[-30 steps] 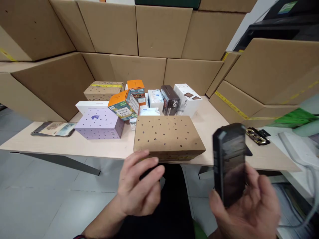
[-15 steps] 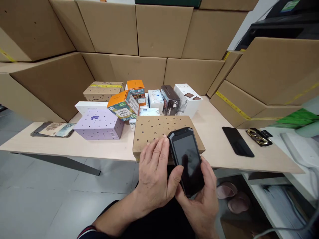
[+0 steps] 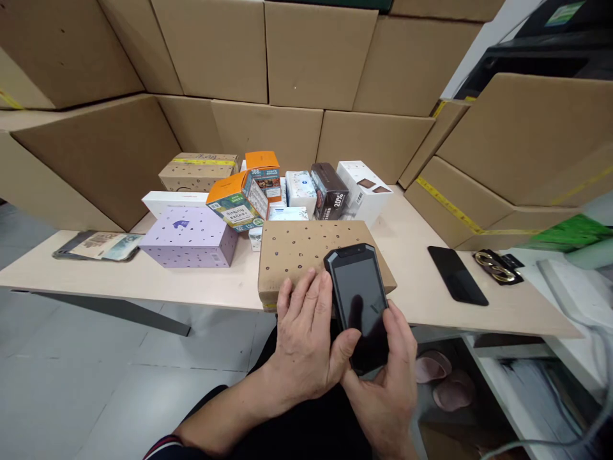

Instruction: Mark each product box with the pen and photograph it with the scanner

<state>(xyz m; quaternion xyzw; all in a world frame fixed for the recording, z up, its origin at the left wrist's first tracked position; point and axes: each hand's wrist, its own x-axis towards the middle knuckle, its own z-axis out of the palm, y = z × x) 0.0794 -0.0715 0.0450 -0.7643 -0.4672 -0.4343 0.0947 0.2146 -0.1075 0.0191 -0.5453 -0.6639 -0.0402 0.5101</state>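
A black rugged smartphone [image 3: 361, 300] is tilted towards me, its dark screen up, in front of the cardboard box [image 3: 306, 249]. My right hand [image 3: 385, 383] is closed around its lower right side and bottom, fingers along the right edge. My left hand [image 3: 306, 338] holds the left side: its long fingers lie straight along that edge, close to the box front, and its thumb reaches over the lower left of the screen. The box is brown with small printed rings and sits at the table's front edge. The phone and my hands cover part of its front.
Behind the box are orange cartons [image 3: 234, 203], a tissue pack [image 3: 301, 190], a dark brown box [image 3: 329, 191] and a white box [image 3: 363, 190]. Left are a lilac box [image 3: 189, 236] and banknotes [image 3: 108, 246]. Right lie a black phone [image 3: 457, 275] and gold hoops [image 3: 495, 265]. Cardboard walls [image 3: 268, 137] surround the table.
My left hand has shifted slightly to the right, and the view has moved a little. Both hands keep the smartphone in nearly the same place.
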